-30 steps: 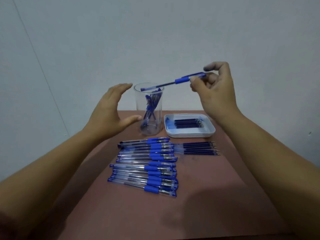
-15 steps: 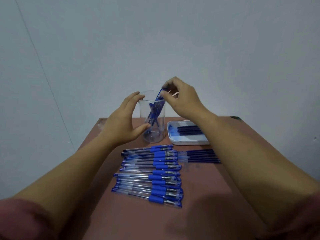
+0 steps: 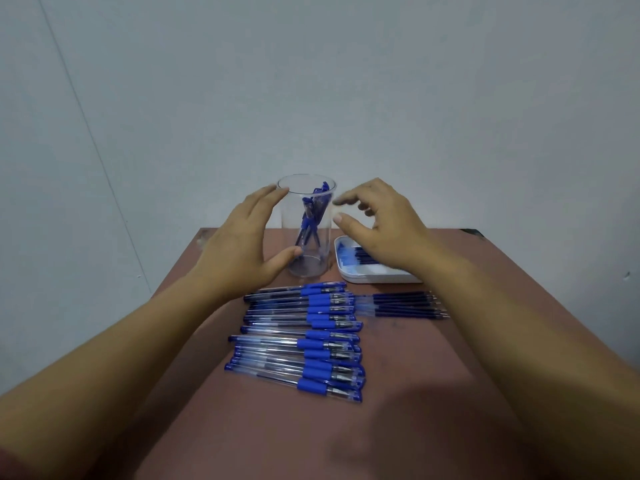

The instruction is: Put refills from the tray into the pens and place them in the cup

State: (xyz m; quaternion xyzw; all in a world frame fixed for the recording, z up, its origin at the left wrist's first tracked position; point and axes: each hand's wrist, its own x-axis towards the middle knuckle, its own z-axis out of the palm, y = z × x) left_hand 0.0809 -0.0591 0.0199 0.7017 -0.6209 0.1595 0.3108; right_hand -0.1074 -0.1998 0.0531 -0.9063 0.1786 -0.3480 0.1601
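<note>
L hand (image 3: 242, 244): fingers together, thumb spread wide, touching tall clear plastic cup (image 3: 322, 261); prob. steadying it vs tipping.
R hand (image 3: 381, 230): loosely curled, empty, over shallow white tray (image 3: 346, 276) w/ dark refills (image 3: 363, 258).
Cup contents: blue-grip pens (image 3: 311, 216), leaning.
Pen row (image 3: 301, 341): clear barrels, near edge of brown table (image 3: 450, 375).

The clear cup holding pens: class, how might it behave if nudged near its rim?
Probably tips easily: the clear cup is tall and narrow, with pens leaning to its rim. Likely light, thin plastic, so it may slide on the table or flex if squeezed.
</note>
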